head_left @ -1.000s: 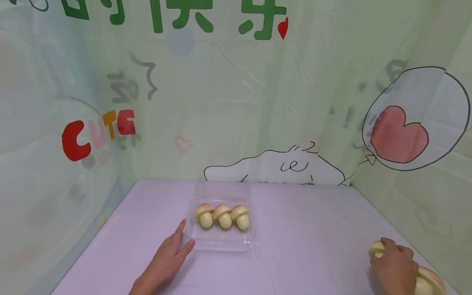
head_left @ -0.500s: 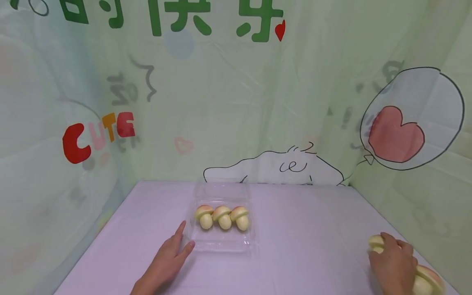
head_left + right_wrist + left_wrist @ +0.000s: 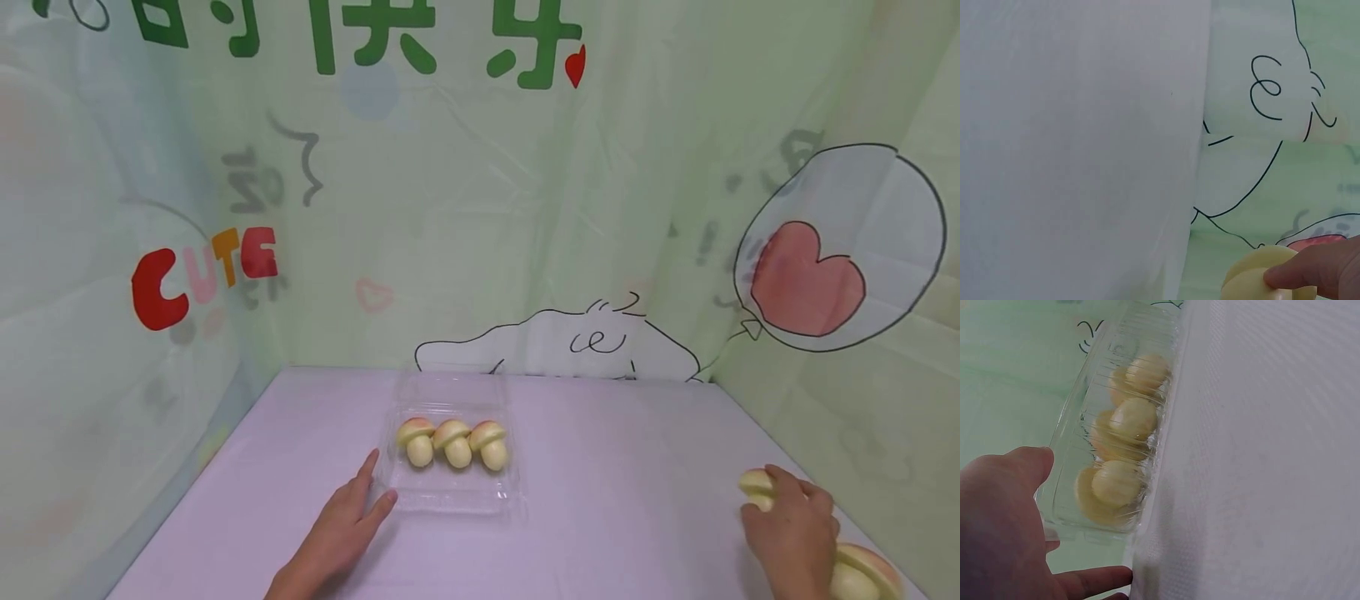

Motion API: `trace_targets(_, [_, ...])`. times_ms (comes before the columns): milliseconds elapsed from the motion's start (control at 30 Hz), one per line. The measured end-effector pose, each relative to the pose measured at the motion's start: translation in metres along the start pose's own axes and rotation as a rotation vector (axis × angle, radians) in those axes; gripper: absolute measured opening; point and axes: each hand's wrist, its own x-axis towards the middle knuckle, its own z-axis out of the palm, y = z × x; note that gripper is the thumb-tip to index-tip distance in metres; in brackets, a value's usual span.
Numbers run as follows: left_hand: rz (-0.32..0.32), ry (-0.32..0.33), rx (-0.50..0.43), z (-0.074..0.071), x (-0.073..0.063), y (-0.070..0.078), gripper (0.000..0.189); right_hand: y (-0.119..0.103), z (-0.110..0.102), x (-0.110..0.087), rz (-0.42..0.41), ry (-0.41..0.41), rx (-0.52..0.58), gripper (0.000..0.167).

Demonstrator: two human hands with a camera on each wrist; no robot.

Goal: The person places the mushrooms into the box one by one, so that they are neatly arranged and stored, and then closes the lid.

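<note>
A clear plastic clamshell box [image 3: 450,498] lies with its lid raised at the back of the table's middle. Three cream mushroom-shaped pieces with pinkish caps, such as the middle mushroom [image 3: 456,446], sit in a row in it. My left hand [image 3: 337,525] rests at the box's left side, fingers straight and thumb [image 3: 1038,465] at the rim. At the right, my right hand [image 3: 793,529] pinches another mushroom [image 3: 756,485] between thumb and fingers; in the right wrist view its pale yellow surface [image 3: 1254,275] shows under the thumb. The hand partly hides it.
Beside my right wrist, one more mushroom [image 3: 862,575] lies near the table's right edge. Printed cloth [image 3: 480,208] walls in the lilac-white table [image 3: 615,467] at the back and both sides.
My right hand has moved slightly left and away from me with the mushroom in its fingers. The left hand, the box and its three mushrooms have stayed in place.
</note>
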Motion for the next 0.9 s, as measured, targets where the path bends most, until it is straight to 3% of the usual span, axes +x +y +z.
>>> trace_targets(900, [0.003, 0.000, 0.002, -0.003, -0.003, 0.003, 0.078, -0.073, 0.024, -0.024, -0.060, 0.065, 0.107, 0.062])
